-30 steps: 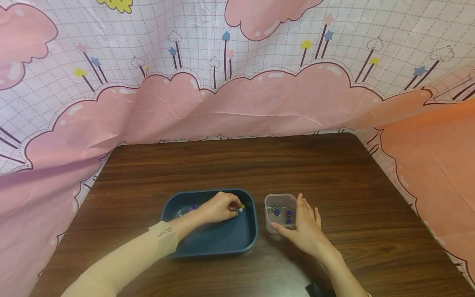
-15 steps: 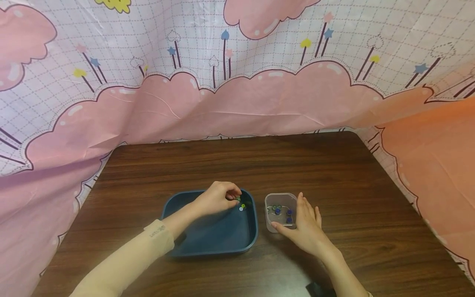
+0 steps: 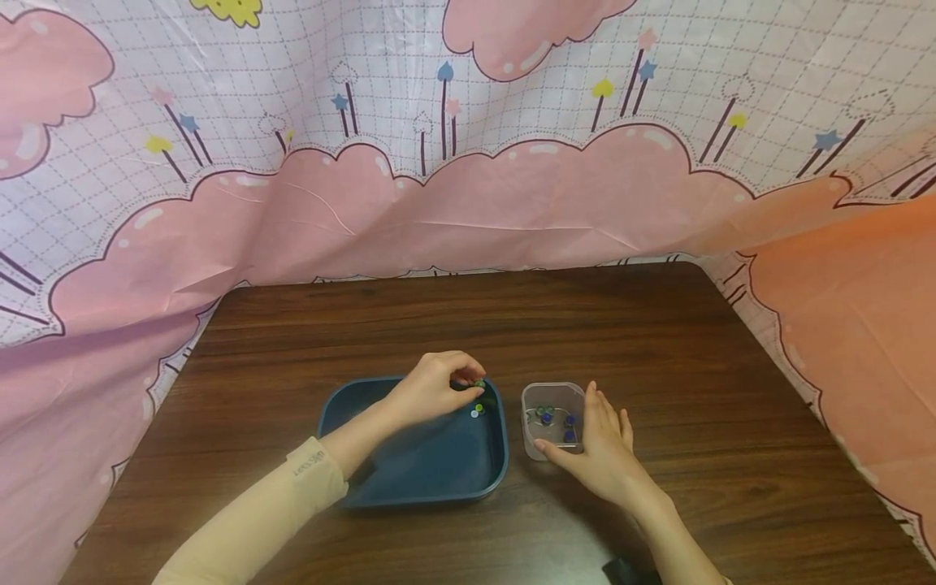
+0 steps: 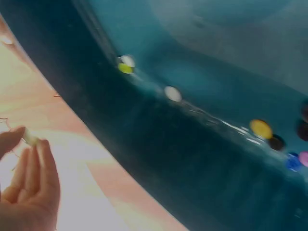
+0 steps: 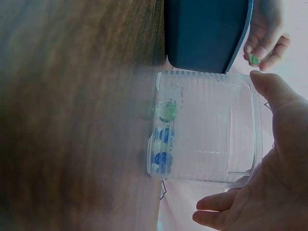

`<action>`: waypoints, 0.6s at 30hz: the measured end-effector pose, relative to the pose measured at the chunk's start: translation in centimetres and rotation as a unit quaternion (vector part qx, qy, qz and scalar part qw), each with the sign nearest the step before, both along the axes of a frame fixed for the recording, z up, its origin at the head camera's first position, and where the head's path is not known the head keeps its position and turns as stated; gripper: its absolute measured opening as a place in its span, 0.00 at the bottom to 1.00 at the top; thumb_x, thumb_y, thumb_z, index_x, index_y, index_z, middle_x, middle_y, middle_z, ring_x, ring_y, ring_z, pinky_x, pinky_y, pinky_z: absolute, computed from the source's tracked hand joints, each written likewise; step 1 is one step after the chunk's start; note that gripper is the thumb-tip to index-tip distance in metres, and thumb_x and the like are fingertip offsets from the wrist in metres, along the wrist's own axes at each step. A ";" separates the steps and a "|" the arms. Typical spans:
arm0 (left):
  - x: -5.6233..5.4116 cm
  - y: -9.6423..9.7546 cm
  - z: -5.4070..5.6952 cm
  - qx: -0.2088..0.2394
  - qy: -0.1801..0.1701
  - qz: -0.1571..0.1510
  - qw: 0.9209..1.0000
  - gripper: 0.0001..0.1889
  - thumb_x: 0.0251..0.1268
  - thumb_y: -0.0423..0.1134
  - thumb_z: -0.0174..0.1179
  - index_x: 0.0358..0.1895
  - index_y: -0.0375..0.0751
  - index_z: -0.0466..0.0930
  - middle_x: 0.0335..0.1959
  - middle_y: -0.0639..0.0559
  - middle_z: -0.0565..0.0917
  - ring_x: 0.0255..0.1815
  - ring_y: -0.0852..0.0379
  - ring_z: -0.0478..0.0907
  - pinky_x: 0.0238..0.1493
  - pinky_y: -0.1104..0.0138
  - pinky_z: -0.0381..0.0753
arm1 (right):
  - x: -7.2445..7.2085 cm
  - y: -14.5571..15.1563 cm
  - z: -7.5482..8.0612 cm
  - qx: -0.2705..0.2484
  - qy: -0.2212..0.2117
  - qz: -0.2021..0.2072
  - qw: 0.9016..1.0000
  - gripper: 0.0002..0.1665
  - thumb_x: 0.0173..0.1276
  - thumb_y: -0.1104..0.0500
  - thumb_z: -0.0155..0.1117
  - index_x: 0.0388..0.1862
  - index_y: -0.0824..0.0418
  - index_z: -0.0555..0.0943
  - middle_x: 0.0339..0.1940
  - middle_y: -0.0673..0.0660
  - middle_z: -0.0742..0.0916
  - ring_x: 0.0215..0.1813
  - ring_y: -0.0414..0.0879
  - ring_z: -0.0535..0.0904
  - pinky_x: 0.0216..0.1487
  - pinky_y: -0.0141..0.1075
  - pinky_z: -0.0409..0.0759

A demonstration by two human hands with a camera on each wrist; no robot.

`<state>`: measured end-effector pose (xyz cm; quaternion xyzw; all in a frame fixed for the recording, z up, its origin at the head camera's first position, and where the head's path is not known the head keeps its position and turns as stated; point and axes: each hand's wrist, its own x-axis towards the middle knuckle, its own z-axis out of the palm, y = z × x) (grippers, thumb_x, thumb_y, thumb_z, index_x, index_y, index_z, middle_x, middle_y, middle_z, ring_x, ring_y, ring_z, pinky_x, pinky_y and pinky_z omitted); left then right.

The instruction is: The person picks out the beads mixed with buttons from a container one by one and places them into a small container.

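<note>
My left hand (image 3: 431, 390) pinches a small green bead (image 5: 254, 59) between thumb and fingertips, just above the far right rim of the dark blue tray (image 3: 431, 479). A clear plastic box (image 3: 553, 387) stands to the tray's right, with several green and blue beads (image 3: 546, 418) on its floor. My right hand (image 3: 607, 455) holds this box from the right, thumb along the near side and fingers along the right side. A yellow-green bead (image 3: 479, 407) and a white bead (image 3: 474, 413) lie in the tray's far right part.
The left wrist view shows more loose beads along the tray wall, including a yellow one (image 4: 261, 129) and a blue one (image 4: 293, 162). A black object (image 3: 620, 571) lies at the front of the wooden table (image 3: 468, 325). A patterned curtain (image 3: 468, 203) hangs behind the table.
My left hand has lifted from the tray floor and moved back and slightly right to the far rim with the green bead. My right hand and the box have not moved.
</note>
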<state>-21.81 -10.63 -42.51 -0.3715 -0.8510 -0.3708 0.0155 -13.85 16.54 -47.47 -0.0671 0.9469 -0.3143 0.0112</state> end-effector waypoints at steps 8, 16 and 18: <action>0.7 1.4 1.3 0.049 -0.008 0.048 0.998 0.10 0.60 0.31 0.67 0.44 0.34 0.82 0.39 0.47 0.84 0.38 0.55 0.83 0.40 0.74 0.82 | 0.0 -0.1 0.1 -0.002 -0.002 0.001 1.000 0.74 0.58 0.29 0.65 0.76 0.75 0.37 0.76 0.76 0.52 0.77 0.70 0.44 0.70 0.69 0.35; 0.8 2.6 2.0 0.069 0.000 0.033 0.997 0.11 0.60 0.30 0.67 0.45 0.33 0.82 0.39 0.46 0.84 0.38 0.54 0.83 0.41 0.70 0.84 | 0.0 -0.1 0.1 -0.003 -0.007 0.002 1.000 0.74 0.58 0.28 0.64 0.76 0.75 0.36 0.77 0.76 0.51 0.77 0.70 0.43 0.71 0.69 0.34; 0.9 2.8 2.2 0.071 0.000 0.028 0.997 0.11 0.60 0.30 0.67 0.45 0.33 0.81 0.39 0.46 0.84 0.38 0.53 0.83 0.41 0.70 0.84 | 0.0 0.0 0.1 -0.003 -0.006 0.003 1.000 0.74 0.58 0.28 0.64 0.76 0.75 0.36 0.77 0.76 0.51 0.77 0.69 0.42 0.71 0.68 0.34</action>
